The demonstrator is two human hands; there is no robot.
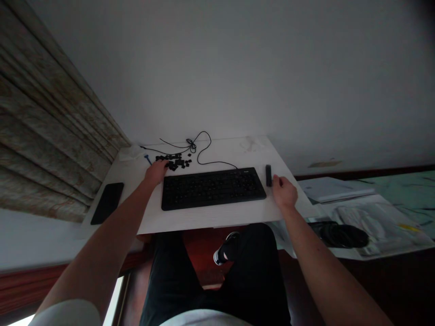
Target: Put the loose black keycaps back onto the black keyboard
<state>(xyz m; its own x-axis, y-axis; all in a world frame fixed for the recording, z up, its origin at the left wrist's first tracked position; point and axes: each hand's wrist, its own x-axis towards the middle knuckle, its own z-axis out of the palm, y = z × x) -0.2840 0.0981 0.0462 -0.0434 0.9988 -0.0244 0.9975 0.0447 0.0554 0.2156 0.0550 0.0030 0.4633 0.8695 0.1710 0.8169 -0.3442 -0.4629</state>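
Note:
A black keyboard (213,188) lies across the white table, its cable running off the back edge. Behind its left end is a loose pile of small black keycaps (176,162). My left hand (156,173) reaches to the near left of this pile, fingertips drawn together at a dark keycap; their exact grip is partly hidden. Beyond that hand lies a small blue tool (147,159). To the right of the keyboard, my right hand (284,192) is closed, thumb against curled fingers, and whatever is inside is hidden. A narrow black bar (268,175) lies just left of it.
A black phone-like slab (107,203) rests at the table's left side. The tied cable (191,145) lies near the wall. Clear plastic (131,153) sits in the back left corner. Right of the table are a white box (335,188) and a black coil (343,235).

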